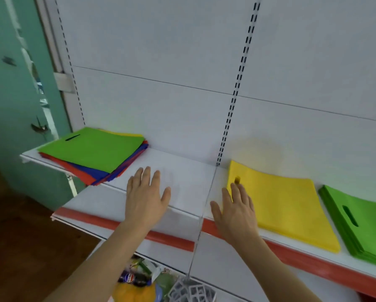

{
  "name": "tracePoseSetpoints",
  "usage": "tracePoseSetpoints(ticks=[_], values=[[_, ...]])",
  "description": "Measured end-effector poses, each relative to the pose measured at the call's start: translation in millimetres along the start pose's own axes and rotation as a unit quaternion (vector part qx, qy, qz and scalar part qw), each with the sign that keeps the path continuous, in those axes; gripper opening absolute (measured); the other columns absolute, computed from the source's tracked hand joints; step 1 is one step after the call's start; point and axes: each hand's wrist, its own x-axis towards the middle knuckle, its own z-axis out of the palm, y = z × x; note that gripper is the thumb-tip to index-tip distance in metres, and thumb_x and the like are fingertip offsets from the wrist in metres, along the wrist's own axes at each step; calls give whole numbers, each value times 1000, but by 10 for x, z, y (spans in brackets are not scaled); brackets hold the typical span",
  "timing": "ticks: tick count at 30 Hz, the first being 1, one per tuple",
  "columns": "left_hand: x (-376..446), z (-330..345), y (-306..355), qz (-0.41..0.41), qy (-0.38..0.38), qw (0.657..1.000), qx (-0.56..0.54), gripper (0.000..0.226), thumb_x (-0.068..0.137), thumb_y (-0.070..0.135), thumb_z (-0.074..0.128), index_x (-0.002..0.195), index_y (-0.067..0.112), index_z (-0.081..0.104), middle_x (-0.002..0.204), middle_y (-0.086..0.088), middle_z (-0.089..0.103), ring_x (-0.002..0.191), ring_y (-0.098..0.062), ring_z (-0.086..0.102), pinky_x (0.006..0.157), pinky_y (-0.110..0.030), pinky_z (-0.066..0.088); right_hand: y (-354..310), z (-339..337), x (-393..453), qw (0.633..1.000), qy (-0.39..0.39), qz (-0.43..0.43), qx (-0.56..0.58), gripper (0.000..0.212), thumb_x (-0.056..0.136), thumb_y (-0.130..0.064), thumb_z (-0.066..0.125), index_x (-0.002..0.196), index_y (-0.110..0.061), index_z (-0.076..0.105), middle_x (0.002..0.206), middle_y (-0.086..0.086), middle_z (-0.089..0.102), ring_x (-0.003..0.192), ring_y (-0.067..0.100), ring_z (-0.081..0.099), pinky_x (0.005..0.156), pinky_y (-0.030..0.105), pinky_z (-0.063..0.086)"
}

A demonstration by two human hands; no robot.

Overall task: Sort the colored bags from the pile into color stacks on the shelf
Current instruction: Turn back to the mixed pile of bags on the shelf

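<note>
A mixed pile of flat bags [95, 155] lies at the shelf's left end, a green bag on top and red, blue and yellow ones beneath. A yellow bag stack [285, 210] sits right of the shelf's upright, and a green stack [361, 223] lies at the far right. My left hand [146, 195] hovers flat over the bare shelf, fingers straight, holding nothing. My right hand [235, 210] is spread at the yellow stack's left edge, its fingers over the bag's corner, gripping nothing.
The white shelf [182, 171] has a red front strip [161, 235] and a slotted upright [233, 105] in the back panel. Below it lie packaged goods [137, 277] and a grey plastic crate [191, 290]. A teal wall [8, 105] stands to the left.
</note>
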Motion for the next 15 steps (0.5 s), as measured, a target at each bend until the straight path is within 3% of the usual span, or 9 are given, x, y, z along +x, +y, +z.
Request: tracePoseSetpoints(ticks=[4,8,15], values=[[-9,-223,-824,-18,5,1000,10,65,102,51,51,154,11,49,161,-17,43,151,-38,33,125,-54,25,-891,61,66,999,4,-31,27,73,107,-63,20,164,-19,30,175,9,16,163,31,3,131,48,12],[-76,-340,-1597,-42,-10,999,16,64,104,53,42,156,14,45,163,-13,41,154,-34,29,127,-51,23,-1667,202,88,998,-4,-61,24,72,107,-62,24,162,-18,33,173,10,22,162,32,8,130,48,15],[54,-434,-2470,-63,-10,998,5,64,106,54,36,158,18,42,165,-7,37,155,-27,27,127,-47,23,-2684,305,414,996,-1,-90,28,70,107,-60,31,161,-16,37,171,12,28,161,33,14,128,47,18]])
